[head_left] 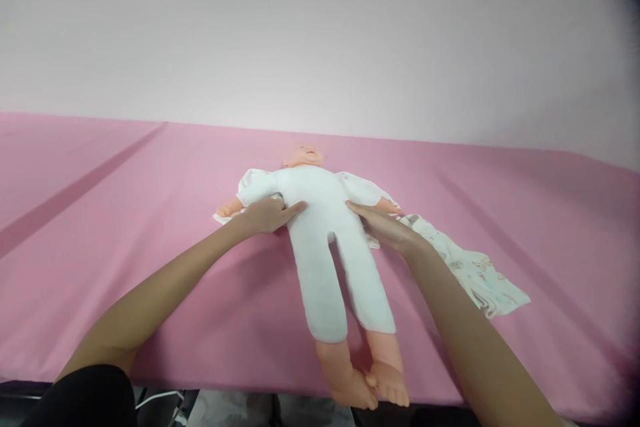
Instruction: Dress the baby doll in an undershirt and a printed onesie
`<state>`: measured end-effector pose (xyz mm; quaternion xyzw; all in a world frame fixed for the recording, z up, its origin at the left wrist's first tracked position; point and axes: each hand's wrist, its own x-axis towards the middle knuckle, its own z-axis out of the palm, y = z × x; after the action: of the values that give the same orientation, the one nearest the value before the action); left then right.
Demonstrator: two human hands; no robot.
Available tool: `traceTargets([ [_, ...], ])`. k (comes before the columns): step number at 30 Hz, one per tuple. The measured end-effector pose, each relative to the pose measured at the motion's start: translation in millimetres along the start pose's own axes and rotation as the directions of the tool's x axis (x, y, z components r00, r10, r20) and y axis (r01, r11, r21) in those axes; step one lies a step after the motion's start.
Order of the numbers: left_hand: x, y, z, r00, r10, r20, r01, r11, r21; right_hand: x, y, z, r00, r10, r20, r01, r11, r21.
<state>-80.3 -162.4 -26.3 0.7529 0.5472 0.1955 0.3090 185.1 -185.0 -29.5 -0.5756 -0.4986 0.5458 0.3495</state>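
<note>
A baby doll [325,240] with a white cloth body lies on its back on the pink table cover [125,213], head away from me, bare feet hanging over the near edge. My left hand [267,215] lies flat against the doll's left side under its arm, fingers pressed to the torso. My right hand [383,225] lies flat against the other side at the waist. Both hands touch the doll without wrapping around it. A patterned white garment [480,273] lies partly under the doll and spreads out to the right, beside my right forearm.
A pale pink wall panel [320,47] rises behind the table. The near table edge runs along the bottom, with a dark floor and a white cable [160,399] below it.
</note>
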Motion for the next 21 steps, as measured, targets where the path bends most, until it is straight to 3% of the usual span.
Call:
traceTargets([
  [2,-0.3,3.3,-7.5,0.999,0.021,0.05,-0.029,0.985,0.171,4.7,3.7,-2.3,0.997,-0.021,-0.071,0.018,0.999,-0.037],
  [5,1.2,3.7,-23.5,0.997,-0.041,0.064,0.015,0.932,0.361,15.5,12.8,-6.7,0.987,-0.048,-0.154,0.035,0.996,-0.086],
  [9,3.5,1.2,-46.4,0.992,-0.098,0.079,0.051,0.887,0.459,24.4,16.1,-20.3,0.93,-0.118,-0.348,0.061,0.983,-0.17],
  [11,2.0,5.0,-54.4,0.995,-0.083,0.056,0.048,0.884,0.466,20.2,9.4,-34.2,0.846,-0.213,-0.488,0.117,0.968,-0.22],
  [12,0.0,9.0,-56.8,0.998,-0.063,0.031,0.041,0.88,0.472,15.2,4.7,-43.1,0.78,-0.285,-0.557,0.172,0.953,-0.248],
  [14,-6.5,20.9,-57.8,0.999,0.009,-0.033,0.009,0.869,0.495,0.2,-3.2,-63.9,0.604,-0.426,-0.674,0.264,0.904,-0.336],
  [15,-10.8,28.2,-56.4,0.997,0.052,-0.063,-0.013,0.863,0.505,-8.9,-4.6,-74.8,0.522,-0.483,-0.703,0.264,0.876,-0.405],
  [16,-15.7,35.8,-53.7,0.991,0.101,-0.087,-0.043,0.858,0.511,-18.1,-3.4,-85.6,0.473,-0.521,-0.711,0.212,0.85,-0.482],
  [17,-20.8,43.3,-49.7,0.983,0.159,-0.097,-0.087,0.853,0.515,-26.9,1.0,-95.7,0.468,-0.543,-0.698,0.11,0.819,-0.563],
  [18,-26.0,50.2,-44.6,0.971,0.222,-0.094,-0.143,0.844,0.517,-34.4,8.7,-105.1,0.506,-0.539,-0.673,-0.014,0.775,-0.631],
  [21,-38.7,64.1,-24.1,0.913,0.409,0.004,-0.354,0.783,0.511,-46.6,47.3,-127.8,0.667,-0.403,-0.626,-0.312,0.612,-0.727],
])
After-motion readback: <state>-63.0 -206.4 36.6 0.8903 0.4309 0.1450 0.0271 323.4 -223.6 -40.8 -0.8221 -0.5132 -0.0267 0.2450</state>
